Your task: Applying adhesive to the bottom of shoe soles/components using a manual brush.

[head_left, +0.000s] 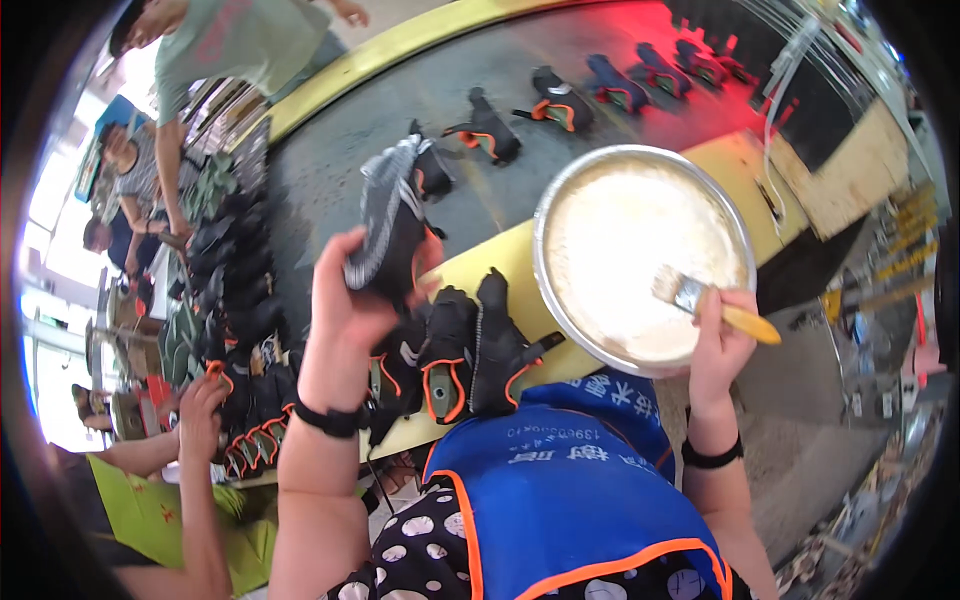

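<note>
My left hand is raised over the near edge of the belt, closed around a black shoe upper with a striped grey side. My right hand pinches a paintbrush with a yellow wooden handle and a metal band. Its pale bristles touch the white creamy liquid in a round metal bowl, at the right-hand side. Below my left hand, several black shoe uppers with orange trim stand together on the yellow ledge.
Spaced shoe uppers lie along the dark conveyor belt, the far ones under red light. At left, a co-worker's hand touches one of many packed black uppers. A person in a pale shirt stands beyond. Wooden boards lie at right.
</note>
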`<action>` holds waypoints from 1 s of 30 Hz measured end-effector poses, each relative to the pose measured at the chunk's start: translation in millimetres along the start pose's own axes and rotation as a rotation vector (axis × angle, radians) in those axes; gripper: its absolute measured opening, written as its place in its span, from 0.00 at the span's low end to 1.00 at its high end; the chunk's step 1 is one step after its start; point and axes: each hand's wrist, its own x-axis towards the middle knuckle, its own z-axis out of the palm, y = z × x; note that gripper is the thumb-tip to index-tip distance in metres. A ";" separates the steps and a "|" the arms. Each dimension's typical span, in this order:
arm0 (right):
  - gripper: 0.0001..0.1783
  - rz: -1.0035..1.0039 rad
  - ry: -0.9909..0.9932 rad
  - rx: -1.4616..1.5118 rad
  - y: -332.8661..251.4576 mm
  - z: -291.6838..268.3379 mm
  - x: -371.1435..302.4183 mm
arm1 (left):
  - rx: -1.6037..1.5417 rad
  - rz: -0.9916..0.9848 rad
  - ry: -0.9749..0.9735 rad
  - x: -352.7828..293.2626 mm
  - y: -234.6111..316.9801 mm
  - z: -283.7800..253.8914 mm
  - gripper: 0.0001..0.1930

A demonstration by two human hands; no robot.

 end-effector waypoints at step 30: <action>0.05 0.137 0.133 -0.061 21.0 4.7 -26.1 | 2.377 0.532 -0.124 -50.4 -109.9 14.5 0.36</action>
